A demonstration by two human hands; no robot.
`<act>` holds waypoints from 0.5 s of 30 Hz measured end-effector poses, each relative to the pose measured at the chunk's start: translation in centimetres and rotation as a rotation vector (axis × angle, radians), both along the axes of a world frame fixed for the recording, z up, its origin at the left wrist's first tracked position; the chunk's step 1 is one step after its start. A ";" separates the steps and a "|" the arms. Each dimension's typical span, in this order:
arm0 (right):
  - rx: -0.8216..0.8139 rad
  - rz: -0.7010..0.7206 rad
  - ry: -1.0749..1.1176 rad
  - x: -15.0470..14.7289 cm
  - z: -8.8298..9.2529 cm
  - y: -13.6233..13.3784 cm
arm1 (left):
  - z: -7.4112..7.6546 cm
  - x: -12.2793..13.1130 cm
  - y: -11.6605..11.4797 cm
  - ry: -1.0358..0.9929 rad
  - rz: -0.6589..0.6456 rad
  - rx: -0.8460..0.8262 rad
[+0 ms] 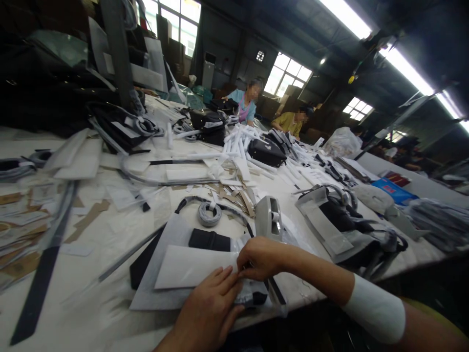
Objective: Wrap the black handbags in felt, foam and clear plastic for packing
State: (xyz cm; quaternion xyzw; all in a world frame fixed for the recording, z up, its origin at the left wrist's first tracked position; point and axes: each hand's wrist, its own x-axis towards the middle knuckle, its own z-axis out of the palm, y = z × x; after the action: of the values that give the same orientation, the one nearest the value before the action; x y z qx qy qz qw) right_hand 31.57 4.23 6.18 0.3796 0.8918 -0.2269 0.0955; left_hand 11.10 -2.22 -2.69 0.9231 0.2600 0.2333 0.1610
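A black bag (146, 259) lies before me, mostly covered by a large white wrapping sheet (146, 299). Across it rests a smaller white foam sheet (190, 266), with a black strap piece (209, 240) behind. My left hand (210, 305) lies on the near edge of the foam sheet, fingers stretched out. Just right of its fingertips, my right hand (258, 256) is closed in a pinch at the foam's right end; what it pinches is hidden. A wrapped strap coil (209, 214) sits behind the bag. Close behind my right hand stands a pale tape dispenser (267, 217).
Another wrapped bag (330, 225) lies to the right. Cardboard scraps (238, 195) and paper tags (22, 220) litter the table, and a long black strap (40, 288) lies left. White rolls (240, 142) are heaped farther back. Two people (247, 105) work across the table.
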 end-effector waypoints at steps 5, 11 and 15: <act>-0.075 0.092 -0.191 -1.0 0.2 1.4 | 0.2 0.2 -0.2 0.018 0.063 -0.047; -0.093 0.188 -0.436 -3.2 0.2 2.1 | 0.9 0.3 -0.1 0.033 0.062 -0.106; -0.051 0.251 -0.555 -4.7 0.3 2.2 | 1.1 0.2 -0.1 0.026 0.061 -0.113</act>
State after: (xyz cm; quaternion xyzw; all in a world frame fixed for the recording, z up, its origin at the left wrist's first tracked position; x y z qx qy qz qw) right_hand 26.88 6.39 6.52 0.3115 0.8655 -0.1234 0.3723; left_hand 11.35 -2.32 -1.60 0.9071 0.3029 0.2112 0.2022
